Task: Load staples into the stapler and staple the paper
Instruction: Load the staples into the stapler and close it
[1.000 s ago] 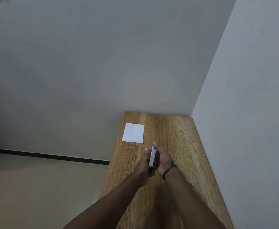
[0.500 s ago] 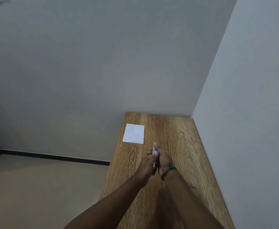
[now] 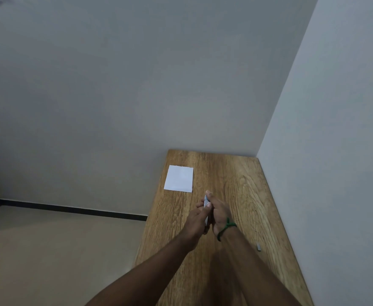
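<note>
Both my hands meet over the middle of the wooden table (image 3: 243,184) and hold a small white and blue stapler (image 3: 206,203) between them. My left hand (image 3: 195,219) grips its left side, thumb up against it. My right hand (image 3: 219,212), with a green cord at the wrist, wraps round its right side and hides most of it. A white sheet of paper (image 3: 178,178) lies flat at the far left of the table, apart from the hands. A small grey strip of staples (image 3: 258,246) lies on the table to the right of my right forearm.
The table stands in a corner, with a wall along its right side (image 3: 324,173) and another behind it. Its left edge drops to a beige floor (image 3: 59,250) with a dark skirting line.
My hands have closed in over the stapler, so much less of its white body shows than a second ago. The paper and staples have not moved.
</note>
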